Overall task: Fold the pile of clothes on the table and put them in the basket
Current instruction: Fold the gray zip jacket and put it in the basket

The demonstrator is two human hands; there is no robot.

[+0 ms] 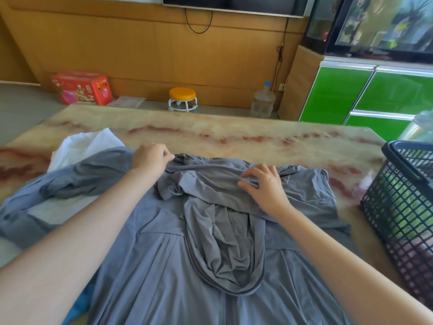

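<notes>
The grey jacket is spread on the table. Its long axis runs from near to far, and the hood is thrown over its middle. The far edge is pinched by the left grip. The right grip is laid on the same cloth with fingers spread, nothing enclosed. The basket is placed at the right, nearer the right grip. The cloth looks thin and wrinkled.

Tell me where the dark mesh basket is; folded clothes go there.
Head view: the dark mesh basket stands at the right edge of the marble table, right of the grey hooded garment.
</notes>
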